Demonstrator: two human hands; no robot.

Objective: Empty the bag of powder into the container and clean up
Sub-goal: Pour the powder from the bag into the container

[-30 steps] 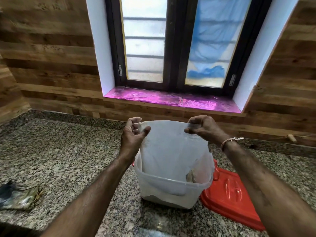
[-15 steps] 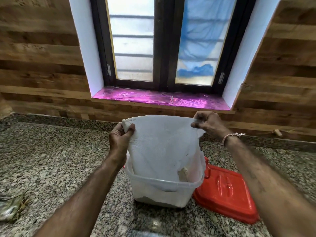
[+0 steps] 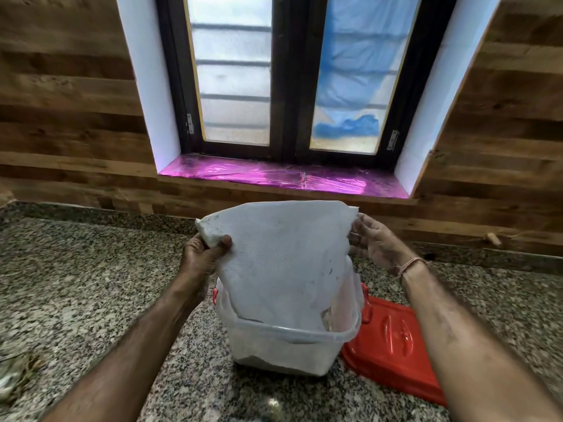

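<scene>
You are holding the white woven bag (image 3: 283, 263) upside down over the clear plastic container (image 3: 286, 345), its open end hanging down inside the rim; the cloth is looking limp, flattened and faintly smudged (a little tan powder is showing at the lower right fold). Your left hand (image 3: 201, 257) is pinching the upper left corner between thumb and fingers. Your right hand (image 3: 371, 239) is lying with the fingers spread loosely at the bag's upper right edge, and whether it is actually gripping is unclear. The container is sitting on the granite countertop (image 3: 76, 284), with the red lid (image 3: 393, 336) lying flat just beside it on your right. Compared with half a second ago, your right hand is no longer pinching the corner tightly, and the left corner is sitting higher above your left hand.
</scene>
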